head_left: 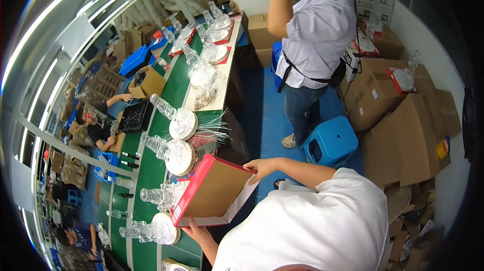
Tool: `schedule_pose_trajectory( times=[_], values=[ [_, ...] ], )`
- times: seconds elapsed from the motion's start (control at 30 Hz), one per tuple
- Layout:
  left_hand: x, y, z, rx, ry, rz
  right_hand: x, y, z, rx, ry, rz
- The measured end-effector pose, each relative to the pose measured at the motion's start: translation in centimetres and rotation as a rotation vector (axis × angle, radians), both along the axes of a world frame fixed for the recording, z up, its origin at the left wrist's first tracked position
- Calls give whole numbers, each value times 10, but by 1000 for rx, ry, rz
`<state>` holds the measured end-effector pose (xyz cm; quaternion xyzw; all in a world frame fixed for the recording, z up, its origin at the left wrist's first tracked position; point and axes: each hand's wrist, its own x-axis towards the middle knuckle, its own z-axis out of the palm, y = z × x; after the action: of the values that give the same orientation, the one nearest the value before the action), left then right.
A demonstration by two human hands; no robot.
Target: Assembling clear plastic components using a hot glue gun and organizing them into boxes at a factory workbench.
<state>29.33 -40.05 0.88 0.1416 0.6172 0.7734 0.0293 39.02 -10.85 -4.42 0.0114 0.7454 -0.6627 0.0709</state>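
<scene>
My left hand (197, 234) holds the lower edge of a shallow red and white cardboard box (214, 190), fingers at its near corner. My right hand (262, 168) grips the same box at its far right corner. The box is tilted, showing a plain brown panel and a white side wall. Right beside it on the bench, clear stacked glass pieces lie with round white bases, one (165, 228) close to my left hand and another (180, 157) beyond the box. The box partly covers a third glass piece (159, 196).
The green bench (143, 170) runs away from me, with thin wires (214, 128) and more glass pieces on red boxes farther along. Another person (317, 34) stands ahead near a blue stool (330, 141). Large cartons (373, 94) line the right wall. Several people work across the bench.
</scene>
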Motion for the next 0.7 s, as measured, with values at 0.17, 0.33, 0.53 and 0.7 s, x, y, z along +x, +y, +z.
schedule_pose_trajectory(
  times=[0.17,0.33,0.53,0.7],
  values=[
    [-28,-11,-70,-80,-189,-21,-3,8,-4,-107,106,-126],
    [-23,30,-58,-258,-41,-140,-9,63,-11,-296,114,-694],
    [-15,57,-35,-270,-62,-143,-15,150,22,115,583,-1418],
    [-18,58,-42,-301,-77,-147,-25,185,1,-273,452,-1316]
  ],
)
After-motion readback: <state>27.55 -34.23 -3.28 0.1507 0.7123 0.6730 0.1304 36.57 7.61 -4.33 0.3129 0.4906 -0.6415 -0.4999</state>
